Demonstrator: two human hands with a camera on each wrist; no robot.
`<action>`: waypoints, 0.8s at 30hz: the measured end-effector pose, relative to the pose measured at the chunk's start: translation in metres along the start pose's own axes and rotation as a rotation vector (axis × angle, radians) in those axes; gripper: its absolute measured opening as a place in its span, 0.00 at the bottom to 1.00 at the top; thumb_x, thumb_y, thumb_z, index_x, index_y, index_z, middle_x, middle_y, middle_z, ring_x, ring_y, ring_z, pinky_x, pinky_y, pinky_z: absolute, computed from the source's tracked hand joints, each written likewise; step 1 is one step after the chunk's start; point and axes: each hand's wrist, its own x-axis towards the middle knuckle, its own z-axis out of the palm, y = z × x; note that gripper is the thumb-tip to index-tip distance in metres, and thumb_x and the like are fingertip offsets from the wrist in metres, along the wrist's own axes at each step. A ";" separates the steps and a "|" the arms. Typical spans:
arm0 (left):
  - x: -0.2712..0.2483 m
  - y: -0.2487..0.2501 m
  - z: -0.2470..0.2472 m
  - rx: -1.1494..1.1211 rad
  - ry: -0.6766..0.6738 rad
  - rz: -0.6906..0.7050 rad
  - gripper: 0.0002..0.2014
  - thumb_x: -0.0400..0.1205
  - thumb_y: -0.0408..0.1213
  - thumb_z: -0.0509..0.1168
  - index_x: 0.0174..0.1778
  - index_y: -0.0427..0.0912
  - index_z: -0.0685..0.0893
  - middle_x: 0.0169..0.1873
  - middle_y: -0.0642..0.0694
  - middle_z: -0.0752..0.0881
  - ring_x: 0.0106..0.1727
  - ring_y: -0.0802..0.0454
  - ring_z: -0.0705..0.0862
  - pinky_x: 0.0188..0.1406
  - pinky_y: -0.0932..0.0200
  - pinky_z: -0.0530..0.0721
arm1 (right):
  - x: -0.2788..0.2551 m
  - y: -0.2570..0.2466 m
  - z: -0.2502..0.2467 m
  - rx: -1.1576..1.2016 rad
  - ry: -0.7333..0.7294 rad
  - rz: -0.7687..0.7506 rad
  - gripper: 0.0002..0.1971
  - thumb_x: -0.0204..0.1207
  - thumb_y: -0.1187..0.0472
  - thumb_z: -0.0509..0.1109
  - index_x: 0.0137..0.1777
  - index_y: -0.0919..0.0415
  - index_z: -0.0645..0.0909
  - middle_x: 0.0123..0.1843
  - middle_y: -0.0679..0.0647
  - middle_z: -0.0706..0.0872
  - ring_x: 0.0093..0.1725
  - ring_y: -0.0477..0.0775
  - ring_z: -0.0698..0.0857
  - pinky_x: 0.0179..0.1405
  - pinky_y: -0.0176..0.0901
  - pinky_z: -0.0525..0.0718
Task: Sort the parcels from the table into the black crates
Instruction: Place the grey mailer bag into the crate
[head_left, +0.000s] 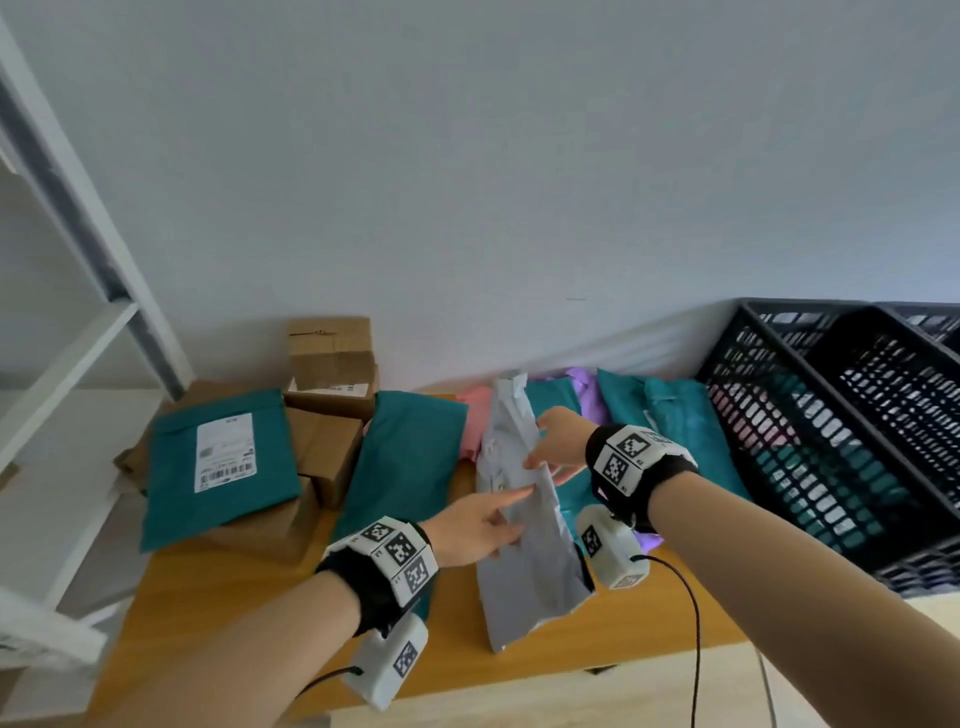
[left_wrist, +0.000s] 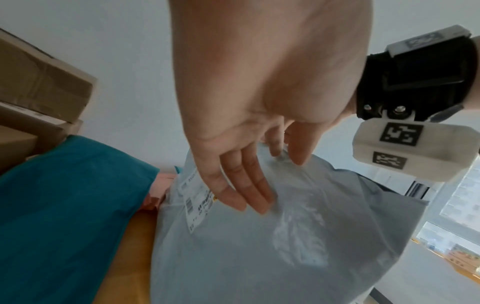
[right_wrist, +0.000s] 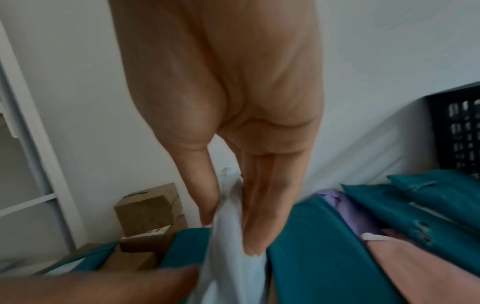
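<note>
A grey poly parcel (head_left: 524, 571) stands tilted on its edge on the wooden table (head_left: 218, 597), mid-table. My right hand (head_left: 550, 447) pinches its upper part, thumb on one face and fingers on the other; the right wrist view shows this right hand (right_wrist: 228, 205) with the grey parcel (right_wrist: 228, 267) between them. My left hand (head_left: 483, 519) lays straight fingers (left_wrist: 246, 195) against the labelled face of the grey parcel (left_wrist: 259, 257). A black crate (head_left: 779, 353) stands at the right with coloured parcels inside, and a second black crate (head_left: 914, 322) stands behind it.
Teal mailers (head_left: 218, 467) lie on stacked cardboard boxes (head_left: 332, 364) at the left. More teal (head_left: 685, 431), pink (head_left: 475, 415) and purple (head_left: 587, 395) mailers lie behind the grey parcel by the wall. White shelving (head_left: 78, 322) stands at the far left.
</note>
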 end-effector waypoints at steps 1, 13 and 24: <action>0.002 0.000 0.004 0.018 -0.007 -0.009 0.27 0.86 0.38 0.59 0.81 0.54 0.60 0.45 0.46 0.82 0.43 0.57 0.80 0.47 0.68 0.82 | 0.001 0.004 -0.004 -0.015 0.011 0.021 0.26 0.75 0.71 0.72 0.72 0.71 0.68 0.54 0.68 0.86 0.45 0.62 0.88 0.38 0.50 0.89; 0.024 -0.015 -0.007 0.327 0.164 -0.122 0.18 0.86 0.36 0.56 0.72 0.42 0.76 0.65 0.42 0.82 0.67 0.49 0.79 0.63 0.62 0.74 | -0.003 0.041 -0.040 -0.411 0.146 0.083 0.18 0.72 0.69 0.72 0.62 0.70 0.78 0.53 0.62 0.84 0.54 0.60 0.86 0.53 0.45 0.85; 0.052 0.068 -0.049 0.743 0.685 0.201 0.25 0.82 0.38 0.64 0.76 0.44 0.69 0.79 0.44 0.59 0.78 0.45 0.63 0.75 0.49 0.69 | -0.027 0.041 -0.077 -0.363 0.354 -0.212 0.19 0.73 0.71 0.64 0.61 0.55 0.86 0.57 0.55 0.87 0.56 0.58 0.85 0.54 0.42 0.81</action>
